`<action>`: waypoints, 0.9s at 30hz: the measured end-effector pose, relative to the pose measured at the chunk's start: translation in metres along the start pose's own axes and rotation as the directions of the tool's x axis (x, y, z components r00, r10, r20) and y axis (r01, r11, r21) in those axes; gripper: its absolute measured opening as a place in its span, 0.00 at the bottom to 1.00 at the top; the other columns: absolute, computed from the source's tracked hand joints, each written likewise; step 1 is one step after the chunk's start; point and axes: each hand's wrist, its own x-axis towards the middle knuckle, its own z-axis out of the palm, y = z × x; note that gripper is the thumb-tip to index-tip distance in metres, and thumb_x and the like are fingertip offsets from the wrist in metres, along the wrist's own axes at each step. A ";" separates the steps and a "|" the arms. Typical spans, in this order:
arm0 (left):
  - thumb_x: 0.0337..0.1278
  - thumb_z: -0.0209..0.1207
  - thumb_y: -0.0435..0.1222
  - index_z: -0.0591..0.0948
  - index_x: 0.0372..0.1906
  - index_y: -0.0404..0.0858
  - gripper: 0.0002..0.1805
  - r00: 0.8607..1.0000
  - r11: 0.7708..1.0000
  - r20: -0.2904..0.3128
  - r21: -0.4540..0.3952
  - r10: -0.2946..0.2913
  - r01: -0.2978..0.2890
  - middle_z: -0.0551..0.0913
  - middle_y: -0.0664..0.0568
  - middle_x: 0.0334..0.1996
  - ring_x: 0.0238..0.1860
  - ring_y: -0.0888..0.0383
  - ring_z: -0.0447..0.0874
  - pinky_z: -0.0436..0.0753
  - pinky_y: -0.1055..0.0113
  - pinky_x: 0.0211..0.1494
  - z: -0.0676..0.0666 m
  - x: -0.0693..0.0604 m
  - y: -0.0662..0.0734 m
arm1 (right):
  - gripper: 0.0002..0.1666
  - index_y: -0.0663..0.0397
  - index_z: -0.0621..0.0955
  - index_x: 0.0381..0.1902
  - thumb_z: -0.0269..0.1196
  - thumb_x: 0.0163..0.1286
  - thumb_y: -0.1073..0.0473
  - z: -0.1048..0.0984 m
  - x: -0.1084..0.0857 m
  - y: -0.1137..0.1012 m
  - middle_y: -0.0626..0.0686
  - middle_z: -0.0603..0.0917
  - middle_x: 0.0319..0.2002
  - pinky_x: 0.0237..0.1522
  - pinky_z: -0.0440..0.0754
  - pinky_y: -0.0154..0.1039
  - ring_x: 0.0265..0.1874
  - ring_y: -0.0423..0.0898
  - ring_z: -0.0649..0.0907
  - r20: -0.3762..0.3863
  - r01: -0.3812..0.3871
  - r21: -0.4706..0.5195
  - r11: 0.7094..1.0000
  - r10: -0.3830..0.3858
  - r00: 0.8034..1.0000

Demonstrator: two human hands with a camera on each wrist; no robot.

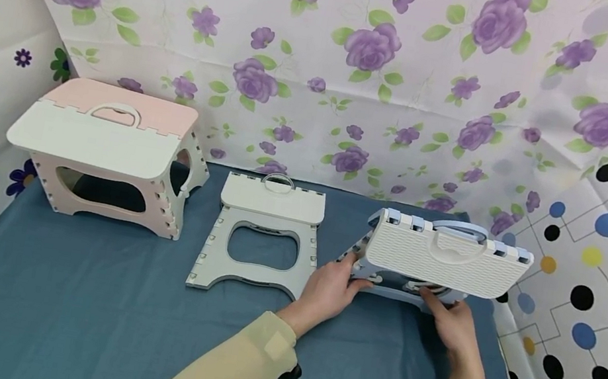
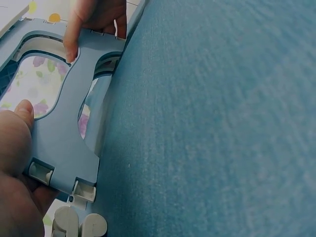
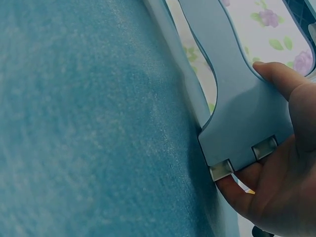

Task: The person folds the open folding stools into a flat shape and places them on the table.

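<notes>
A folding step stool (image 1: 437,259), white on top with blue legs, is partly unfolded and tilted at the right of the table in the head view. My left hand (image 1: 326,290) grips the left end of its blue leg panel (image 2: 69,89), the thumb lying at the edge of the panel's opening. The right end is held by my right hand (image 1: 456,326). In the right wrist view, the thumb of that hand (image 3: 291,118) lies over the panel's face and its fingers wrap behind the hinged edge. The stool's underside is mostly hidden.
A flat-folded white stool (image 1: 251,268) lies just left of my left hand. An open pink and white stool (image 1: 111,150) stands at the far left. Blue cloth (image 1: 106,290) covers the table, with a flowered curtain (image 1: 321,85) behind and a dotted one (image 1: 597,279) at right.
</notes>
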 end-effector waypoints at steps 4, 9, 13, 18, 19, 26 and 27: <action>0.73 0.65 0.52 0.79 0.60 0.39 0.24 1.000 1.000 -0.007 0.001 0.008 -0.008 0.86 0.52 0.31 0.18 0.67 0.72 0.70 0.70 0.21 -0.001 -0.001 0.000 | 0.50 0.61 0.69 0.73 0.63 0.74 0.26 0.000 0.000 -0.001 0.65 0.69 0.73 0.63 0.66 0.58 0.63 0.60 0.68 0.001 0.000 0.010 1.000 0.000 1.000; 0.74 0.65 0.51 0.78 0.61 0.39 0.24 1.000 1.000 -0.018 -0.010 0.014 -0.014 0.88 0.50 0.36 0.20 0.67 0.74 0.71 0.71 0.22 0.000 -0.003 0.000 | 0.51 0.60 0.69 0.73 0.63 0.73 0.26 0.000 0.000 -0.001 0.64 0.69 0.72 0.63 0.66 0.57 0.62 0.59 0.68 -0.006 0.009 0.015 1.000 -0.009 1.000; 0.73 0.65 0.51 0.78 0.60 0.39 0.24 1.000 1.000 -0.021 -0.021 0.006 -0.006 0.89 0.49 0.40 0.21 0.67 0.76 0.72 0.71 0.22 0.001 -0.004 0.000 | 0.50 0.60 0.70 0.73 0.63 0.74 0.26 0.001 -0.001 -0.001 0.64 0.70 0.70 0.57 0.66 0.53 0.59 0.58 0.68 -0.009 0.014 0.011 1.000 -0.014 1.000; 0.74 0.65 0.52 0.78 0.61 0.39 0.25 1.000 0.999 -0.010 -0.042 -0.001 0.000 0.89 0.48 0.41 0.22 0.67 0.76 0.72 0.70 0.23 0.000 -0.004 0.000 | 0.53 0.61 0.67 0.76 0.63 0.74 0.26 0.002 -0.003 -0.001 0.66 0.68 0.74 0.64 0.67 0.59 0.64 0.60 0.68 -0.011 0.009 0.021 1.000 -0.009 1.000; 0.74 0.65 0.52 0.77 0.61 0.39 0.25 1.000 0.999 -0.007 -0.055 0.000 0.000 0.89 0.48 0.41 0.22 0.67 0.77 0.73 0.70 0.23 0.000 -0.004 0.000 | 0.54 0.60 0.65 0.78 0.64 0.74 0.26 0.002 -0.003 0.000 0.66 0.67 0.75 0.66 0.67 0.60 0.66 0.61 0.68 -0.011 0.007 0.020 1.000 -0.007 1.000; 0.71 0.67 0.54 0.81 0.61 0.46 0.24 0.999 0.995 -0.030 -0.098 -0.023 0.020 0.88 0.54 0.48 0.38 0.62 0.88 0.82 0.68 0.35 -0.004 -0.005 -0.001 | 0.57 0.62 0.59 0.81 0.64 0.74 0.28 0.002 -0.007 0.001 0.69 0.70 0.70 0.56 0.75 0.56 0.60 0.62 0.74 -0.066 0.010 -0.023 1.000 -0.012 0.998; 0.70 0.68 0.54 0.81 0.62 0.46 0.24 0.999 0.994 -0.040 -0.103 -0.029 0.025 0.87 0.54 0.49 0.41 0.61 0.88 0.83 0.67 0.37 -0.005 -0.005 -0.001 | 0.57 0.60 0.58 0.81 0.65 0.74 0.30 0.002 -0.008 0.001 0.68 0.70 0.69 0.52 0.75 0.53 0.58 0.61 0.74 -0.089 0.017 -0.021 1.000 -0.019 0.996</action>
